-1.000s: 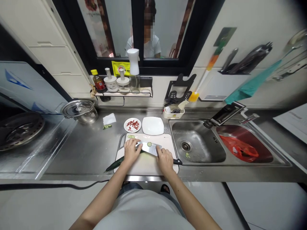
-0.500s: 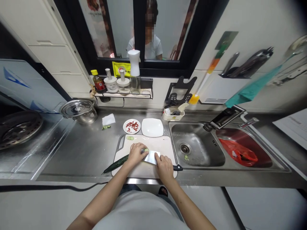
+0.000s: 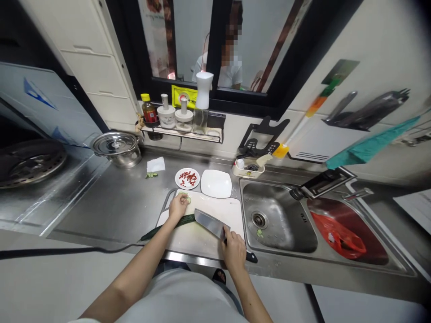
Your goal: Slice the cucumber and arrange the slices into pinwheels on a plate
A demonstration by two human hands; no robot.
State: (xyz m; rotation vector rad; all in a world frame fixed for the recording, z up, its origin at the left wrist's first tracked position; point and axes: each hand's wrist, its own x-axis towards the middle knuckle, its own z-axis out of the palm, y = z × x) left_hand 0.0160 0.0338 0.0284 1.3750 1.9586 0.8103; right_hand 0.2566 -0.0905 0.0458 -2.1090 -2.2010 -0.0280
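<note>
My right hand is wrapped round the black handle of a cleaver. The broad blade slants up to the left above the white cutting board, its tip close to the cut end of a dark green cucumber. The cucumber lies across the board's left side and past its edge, partly behind my left forearm. At the board's far left corner, my left hand has its fingers pinched at thin cucumber slices, which they partly hide.
Behind the board stand a plate of chopped red pieces and a white square plate. The sink lies right, with a red bag in its second basin. A lidded pot stands left. A person shows in the window.
My left hand has moved from the cucumber's cut end to the slices at the far left. The cleaver has turned, and my right hand has shifted from the blade to its handle.
</note>
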